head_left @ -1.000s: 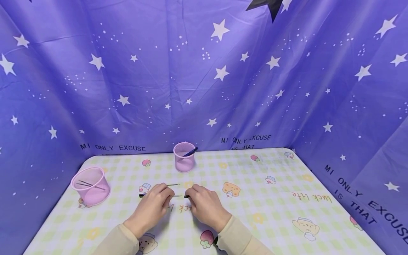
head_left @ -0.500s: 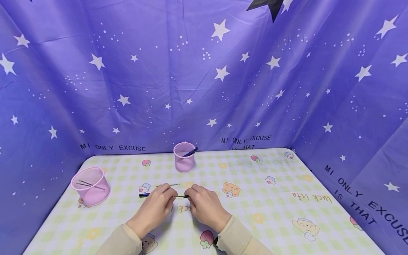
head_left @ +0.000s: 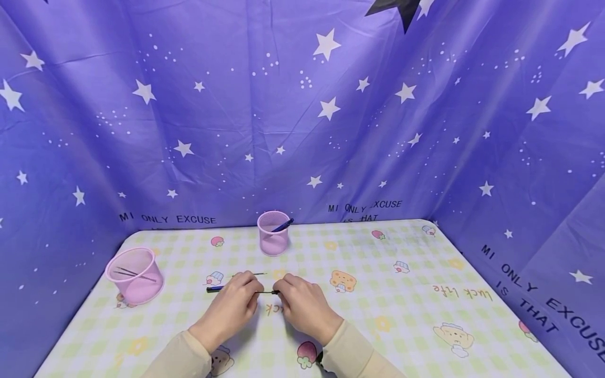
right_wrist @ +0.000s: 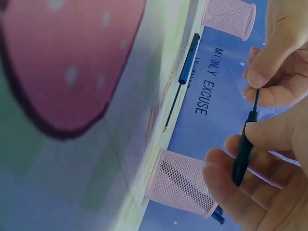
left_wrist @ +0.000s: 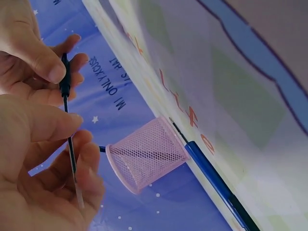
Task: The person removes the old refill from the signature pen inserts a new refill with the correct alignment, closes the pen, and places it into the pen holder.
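Observation:
In the head view my left hand (head_left: 230, 303) and right hand (head_left: 307, 305) face each other low over the table. Between left thumb and fingers I pinch a thin pen refill (left_wrist: 72, 156), its pale tail end showing below the fingers in the left wrist view. My right hand holds a short black pen grip section (right_wrist: 245, 151) by thumb and fingertips. The refill's front end runs into the grip's ribbed end. A blue pen barrel (head_left: 214, 289) with a black end lies by my left hand, partly covered by it. Behind that hand lies another refill (head_left: 257, 273).
A pink mesh cup (head_left: 150, 290) with several thin refills stands at the left. Another pink mesh cup (head_left: 274, 247) at the back holds a dark blue pen (head_left: 282, 226). The checked tablecloth (head_left: 416, 299) meets a purple star curtain (head_left: 255, 126) behind.
My left hand has moved slightly right, bringing the refill from a small gap away into the black grip section. More of the blue barrel shows. The right hand has stayed nearly still.

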